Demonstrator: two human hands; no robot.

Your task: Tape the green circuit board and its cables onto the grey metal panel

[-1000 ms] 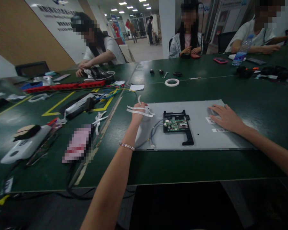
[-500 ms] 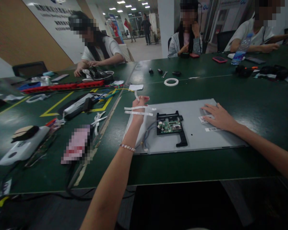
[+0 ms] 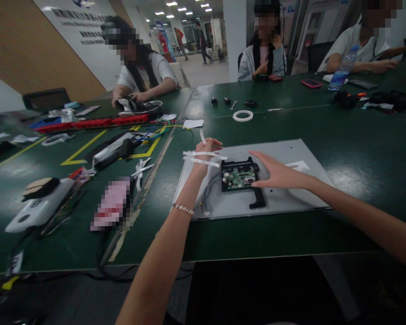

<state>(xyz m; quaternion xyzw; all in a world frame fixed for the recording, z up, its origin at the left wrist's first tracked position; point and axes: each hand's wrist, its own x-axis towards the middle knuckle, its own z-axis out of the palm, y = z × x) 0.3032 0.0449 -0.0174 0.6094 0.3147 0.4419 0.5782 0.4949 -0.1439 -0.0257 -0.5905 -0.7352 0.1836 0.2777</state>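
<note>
My left hand (image 3: 207,146) is at the far left corner of a flat grey panel (image 3: 301,198), its fingers bent and drawn together. What they hold, if anything, is hidden. Strips of white tape (image 3: 203,161) lie across the back of this hand and wrist, and another short strip (image 3: 202,135) sticks up by the knuckles. On the panel sits a green circuit board (image 3: 238,179) in a black plastic frame (image 3: 257,197), with thin grey cables (image 3: 208,192) on its left. My right hand (image 3: 277,171) hovers at the board's right side, open, thumb and fingers spread apart.
Beyond the panel lie a roll of white tape (image 3: 242,116) and a small wrench (image 3: 233,105). To the left are a pink phone-like object (image 3: 113,203), a white device (image 3: 40,203) and a red strip (image 3: 111,121). Other people sit across the table; a bottle (image 3: 341,72) stands far right.
My right hand has lifted off the panel's right part and moved left to the circuit board, uncovering the white labels. My left hand stays at the corner with the tape strips.
</note>
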